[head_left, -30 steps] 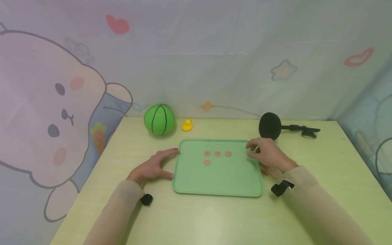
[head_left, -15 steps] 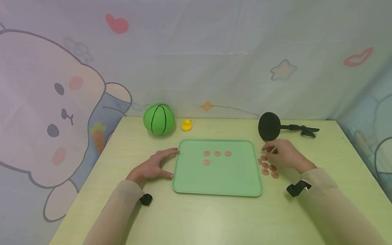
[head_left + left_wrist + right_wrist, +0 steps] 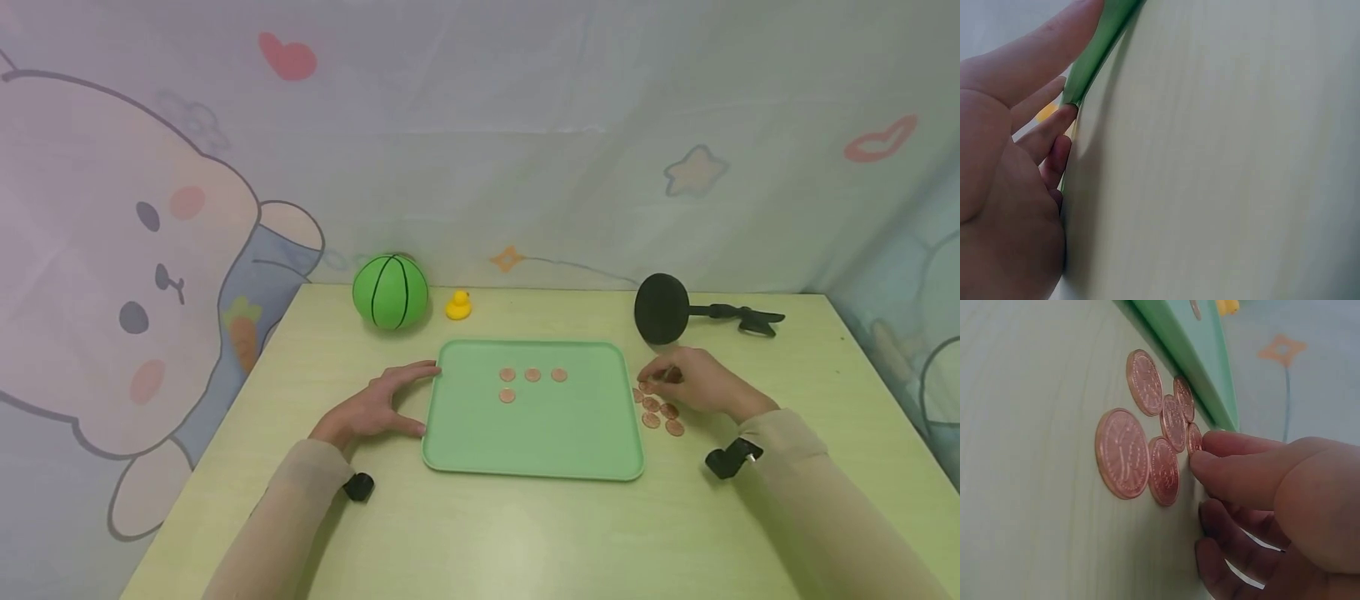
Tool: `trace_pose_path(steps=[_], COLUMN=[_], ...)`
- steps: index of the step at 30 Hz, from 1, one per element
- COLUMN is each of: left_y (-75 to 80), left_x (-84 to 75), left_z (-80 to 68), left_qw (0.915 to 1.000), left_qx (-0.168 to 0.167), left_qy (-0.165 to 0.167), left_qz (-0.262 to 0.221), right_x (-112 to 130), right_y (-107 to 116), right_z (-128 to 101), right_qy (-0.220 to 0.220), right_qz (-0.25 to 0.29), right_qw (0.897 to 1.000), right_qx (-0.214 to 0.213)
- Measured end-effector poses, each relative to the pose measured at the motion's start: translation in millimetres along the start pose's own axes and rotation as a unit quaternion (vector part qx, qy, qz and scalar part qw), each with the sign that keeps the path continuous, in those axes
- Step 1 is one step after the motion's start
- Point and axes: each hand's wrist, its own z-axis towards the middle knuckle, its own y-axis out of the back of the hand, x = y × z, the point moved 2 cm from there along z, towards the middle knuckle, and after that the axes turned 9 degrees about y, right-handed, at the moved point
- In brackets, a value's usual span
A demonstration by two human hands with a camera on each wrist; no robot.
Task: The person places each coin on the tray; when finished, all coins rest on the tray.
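Note:
My left hand [image 3: 371, 407] rests against the left rim of a light green tray [image 3: 570, 442], its thumb and fingers spread wide along the edge. Several copper-coloured coins [image 3: 558, 376] lie in the tray, three in a row and one below the row's left end. Just past the tray's right side, my right hand [image 3: 701, 383] pinches the far coin [image 3: 1194, 439] of a loose cluster between thumb and index finger. That coin is partly hidden by the fingertips. The cluster's other coins [image 3: 1122, 453] lie flat on the table close by.
A green ball [image 3: 390, 292] with black lines and a yellow rubber duck [image 3: 458, 306] stand behind the tray. At the back right is a black round-headed stand [image 3: 661, 309] with a clip arm. A printed cloth [image 3: 480, 150] hangs behind the pale wooden table [image 3: 480, 533].
My right hand has moved right, from over the tray's right edge to the coin cluster, and its thumb and index finger have closed on a coin. The left hand stays at the rim.

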Motion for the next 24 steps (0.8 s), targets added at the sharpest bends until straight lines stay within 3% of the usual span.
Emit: trace_pose_path(steps=[6, 24], left_y=[-0.3, -0.4], left_x=[-0.1, 0.5], left_z=[-0.3, -0.1], left_qw=[1.0000, 1.0000], left_qx=[0.000, -0.002], left_qy=[-0.002, -0.007], left_qz=[0.001, 0.000], right_x=[0.0, -0.7], right_y=[0.0, 0.7], right_z=[0.4, 5.4], right_qy=[-0.009, -0.019], right_qz=[0.019, -0.016], right_qw=[1.000, 1.000], right_qx=[0.020, 0.017])
